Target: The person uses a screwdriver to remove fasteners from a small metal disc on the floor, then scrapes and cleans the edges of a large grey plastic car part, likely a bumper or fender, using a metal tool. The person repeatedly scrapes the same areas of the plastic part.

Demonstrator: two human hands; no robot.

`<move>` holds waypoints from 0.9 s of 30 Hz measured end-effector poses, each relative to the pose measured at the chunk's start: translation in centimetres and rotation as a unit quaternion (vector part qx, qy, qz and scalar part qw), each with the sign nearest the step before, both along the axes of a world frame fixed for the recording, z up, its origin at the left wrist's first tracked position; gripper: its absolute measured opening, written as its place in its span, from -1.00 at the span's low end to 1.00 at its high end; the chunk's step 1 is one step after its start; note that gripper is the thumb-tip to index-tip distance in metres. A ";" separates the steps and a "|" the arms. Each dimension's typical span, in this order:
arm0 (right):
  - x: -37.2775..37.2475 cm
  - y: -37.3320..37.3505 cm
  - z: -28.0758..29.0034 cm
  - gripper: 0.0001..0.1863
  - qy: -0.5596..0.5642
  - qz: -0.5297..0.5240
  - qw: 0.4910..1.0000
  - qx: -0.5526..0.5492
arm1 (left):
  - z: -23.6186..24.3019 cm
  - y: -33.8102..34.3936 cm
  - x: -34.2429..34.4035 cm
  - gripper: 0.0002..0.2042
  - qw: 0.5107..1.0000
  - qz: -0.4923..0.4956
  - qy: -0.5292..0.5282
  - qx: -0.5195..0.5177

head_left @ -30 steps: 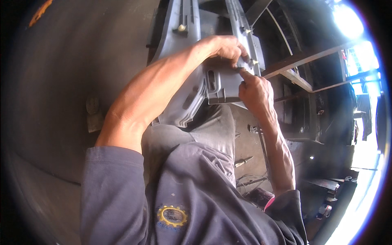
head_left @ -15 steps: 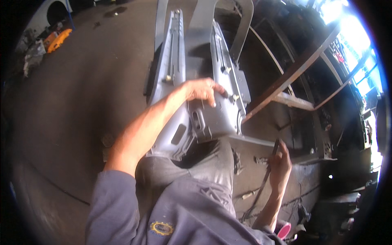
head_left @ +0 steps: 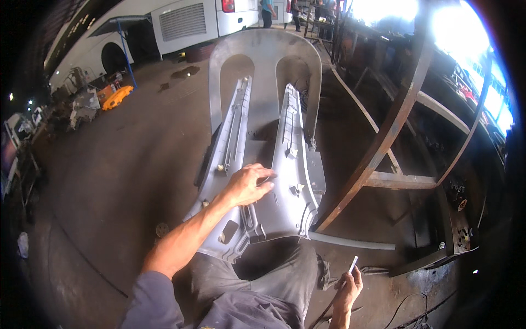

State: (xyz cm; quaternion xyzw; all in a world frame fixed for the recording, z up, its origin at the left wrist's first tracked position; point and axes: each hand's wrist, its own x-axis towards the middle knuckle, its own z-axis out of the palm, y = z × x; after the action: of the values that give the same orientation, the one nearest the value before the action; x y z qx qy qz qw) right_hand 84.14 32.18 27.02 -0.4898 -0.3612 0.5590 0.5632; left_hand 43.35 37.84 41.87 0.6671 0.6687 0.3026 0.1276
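Observation:
Two long grey plastic trim panels, the left one (head_left: 233,137) and the right one (head_left: 286,203), lie side by side on a grey plastic chair (head_left: 263,46), near ends at my lap. Small clips stand on them. My left hand (head_left: 249,185) is over the inner edge of the right panel, fingers closed in a pinch; a small dark thing at the fingertips is too unclear to name. Lower right, off the panels, my right hand (head_left: 348,285) is closed round a slim stick (head_left: 353,264) with a whitish upper end. A dark cord-like line runs down beside that hand.
A rusty metal frame (head_left: 383,142) rises close on the right. A grey strip (head_left: 356,242) juts out from beside the right panel's near end. Farther back are a white bus (head_left: 183,24), an orange part (head_left: 118,97) on the floor and several people.
My left hand has moved back from the right panel's clip toward its inner edge. My right hand has dropped away from the grey strip's end. The view has tilted up, showing the chair's whole back.

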 end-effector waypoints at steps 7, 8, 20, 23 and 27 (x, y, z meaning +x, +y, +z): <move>0.2 -0.2 2.6 -0.64 0.008 -0.050 0.996 0.072 | -0.3 -2.1 -2.8 -0.73 0.973 0.195 -0.056 0.114; 0.0 -0.5 3.4 -0.65 -0.023 -0.058 0.997 0.052 | -0.8 -2.0 -3.8 -0.68 0.970 0.207 -0.061 0.108; -16.4 6.9 14.9 -0.84 -0.490 0.203 0.724 0.441 | -2.4 7.5 -1.5 -0.46 0.982 0.054 -0.152 -0.101; -17.3 8.5 14.0 -0.82 -0.501 0.233 0.650 0.522 | -3.4 7.0 -1.0 -0.49 0.995 0.075 -0.062 -0.027; -18.0 9.3 12.9 -0.84 -0.487 0.266 0.703 0.445 | -3.6 6.4 0.3 -0.52 0.994 0.100 -0.040 -0.012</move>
State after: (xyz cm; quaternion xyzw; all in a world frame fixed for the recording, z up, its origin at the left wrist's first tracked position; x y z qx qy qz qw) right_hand 66.14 41.46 39.89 -0.2697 -0.9071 0.1439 0.2895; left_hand 43.64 44.22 38.29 0.5830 0.7296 0.3326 0.1314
